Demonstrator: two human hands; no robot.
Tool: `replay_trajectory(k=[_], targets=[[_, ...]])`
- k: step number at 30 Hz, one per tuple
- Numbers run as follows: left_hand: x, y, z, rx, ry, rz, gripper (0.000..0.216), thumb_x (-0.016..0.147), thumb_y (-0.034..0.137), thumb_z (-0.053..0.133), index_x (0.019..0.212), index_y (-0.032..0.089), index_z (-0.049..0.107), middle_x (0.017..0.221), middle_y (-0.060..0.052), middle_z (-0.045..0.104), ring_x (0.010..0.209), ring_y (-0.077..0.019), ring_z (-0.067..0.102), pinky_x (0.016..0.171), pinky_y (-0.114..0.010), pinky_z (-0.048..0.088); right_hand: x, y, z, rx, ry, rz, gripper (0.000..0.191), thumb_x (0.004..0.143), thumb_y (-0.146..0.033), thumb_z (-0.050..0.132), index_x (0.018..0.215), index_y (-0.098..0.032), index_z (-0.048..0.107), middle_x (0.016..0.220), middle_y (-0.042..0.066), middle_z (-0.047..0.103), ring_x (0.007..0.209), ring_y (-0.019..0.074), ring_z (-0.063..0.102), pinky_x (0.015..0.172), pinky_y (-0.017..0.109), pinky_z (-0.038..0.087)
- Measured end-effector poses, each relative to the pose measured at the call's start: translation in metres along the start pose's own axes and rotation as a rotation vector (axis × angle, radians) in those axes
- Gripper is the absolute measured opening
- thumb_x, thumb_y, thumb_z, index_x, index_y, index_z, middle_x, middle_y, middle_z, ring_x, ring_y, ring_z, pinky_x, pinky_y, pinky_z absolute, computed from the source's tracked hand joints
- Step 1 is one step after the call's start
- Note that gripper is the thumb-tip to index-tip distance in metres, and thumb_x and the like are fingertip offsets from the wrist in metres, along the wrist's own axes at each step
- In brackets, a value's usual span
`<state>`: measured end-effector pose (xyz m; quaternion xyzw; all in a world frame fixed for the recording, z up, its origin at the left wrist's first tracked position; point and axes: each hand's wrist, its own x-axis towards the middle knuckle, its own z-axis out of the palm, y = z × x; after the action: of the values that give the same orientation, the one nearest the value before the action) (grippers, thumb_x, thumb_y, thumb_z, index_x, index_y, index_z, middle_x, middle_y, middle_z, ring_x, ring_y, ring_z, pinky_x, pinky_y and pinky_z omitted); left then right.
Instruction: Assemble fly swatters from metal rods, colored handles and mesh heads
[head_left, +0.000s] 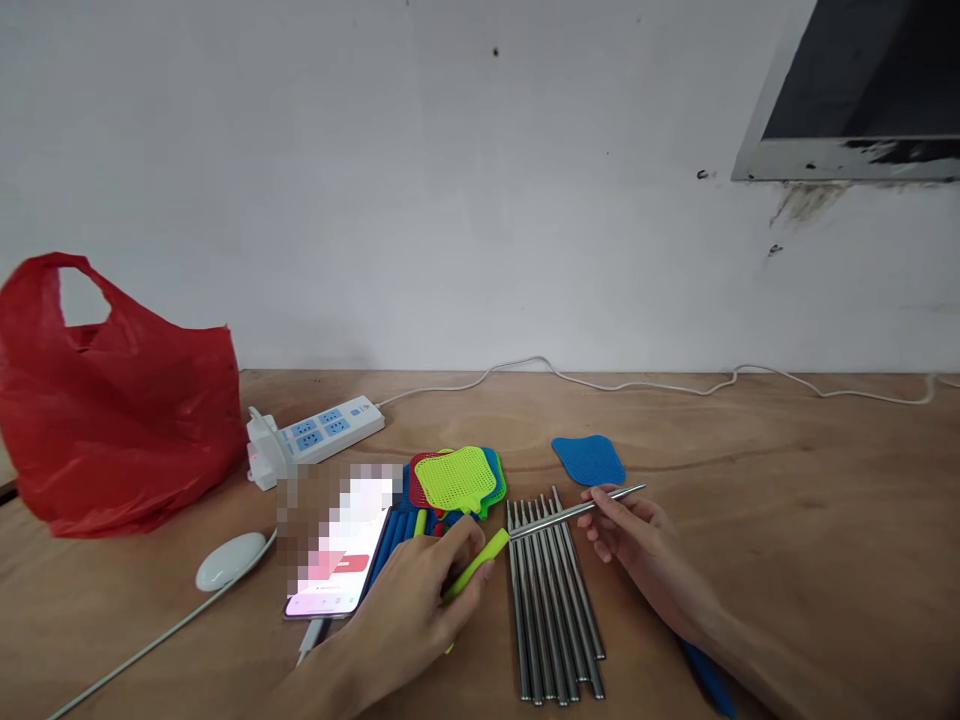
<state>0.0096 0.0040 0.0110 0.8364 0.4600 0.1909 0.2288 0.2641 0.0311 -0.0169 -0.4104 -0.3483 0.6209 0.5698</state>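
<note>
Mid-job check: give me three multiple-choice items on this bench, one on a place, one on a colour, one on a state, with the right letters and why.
1. Where does the red plastic bag stand?
A. far left of the table
B. right of the metal rods
C. on the phone

2. What colour is the handle piece held by the left hand?
A. red
B. yellow-green
C. white

3. How is the single metal rod at the right hand?
A. lying flat in the row
B. standing upright on the table
C. lifted, pinched in the fingers, its other end meeting the handle

Answers:
1 A, the bag sits at the table's left edge beside the power strip.
2 B, the yellow-green handle shows between the fingers.
3 C, the rod crosses above the row of rods to the handle's tip.
</note>
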Motion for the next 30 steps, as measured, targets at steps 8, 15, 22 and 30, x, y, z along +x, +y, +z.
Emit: replay_trajectory(k=[8,15,22,30], targets=[[0.002,-0.006,0.004,0.033,0.029,-0.008,0.017,0.1,0.036,0.044,0.093,0.022,0.051,0.063,0.007,0.042,0.055,-0.0139,0.042,0.053,-0.026,0.023,-0.003,-0.002,0.002,0.007,0.021,-0.013,0.037,0.062,-0.048,0.089,0.079,-0.016,0.078,0.068,0.005,0.069,0.062,0.0129,0.058,0.049,0.02,0.042],[0.001,-0.007,0.004,0.04,0.045,0.013,0.018,0.1,0.036,0.046,0.092,0.022,0.054,0.063,0.007,0.044,0.055,-0.0135,0.043,0.053,-0.025,0.024,-0.002,0.001,-0.002,0.004,-0.047,-0.009,0.032,0.069,-0.046,0.085,0.08,-0.016,0.078,0.069,0.005,0.069,0.064,0.0133,0.058,0.05,0.02,0.043],[0.001,-0.011,0.006,0.019,0.056,0.074,0.016,0.099,0.037,0.053,0.093,0.022,0.058,0.071,0.005,0.054,0.062,-0.0132,0.049,0.056,-0.024,0.029,-0.001,-0.001,-0.007,-0.021,-0.165,0.028,0.027,0.07,-0.043,0.086,0.078,-0.018,0.078,0.065,0.003,0.068,0.058,0.0101,0.055,0.05,0.02,0.043],[0.001,-0.008,0.007,-0.006,0.034,0.132,0.019,0.099,0.037,0.054,0.089,0.021,0.058,0.077,0.003,0.061,0.064,-0.0123,0.051,0.057,-0.023,0.032,-0.015,0.002,0.003,-0.107,-0.317,0.125,0.031,0.068,-0.042,0.087,0.085,-0.017,0.079,0.069,0.004,0.07,0.066,0.0128,0.061,0.055,0.021,0.046]])
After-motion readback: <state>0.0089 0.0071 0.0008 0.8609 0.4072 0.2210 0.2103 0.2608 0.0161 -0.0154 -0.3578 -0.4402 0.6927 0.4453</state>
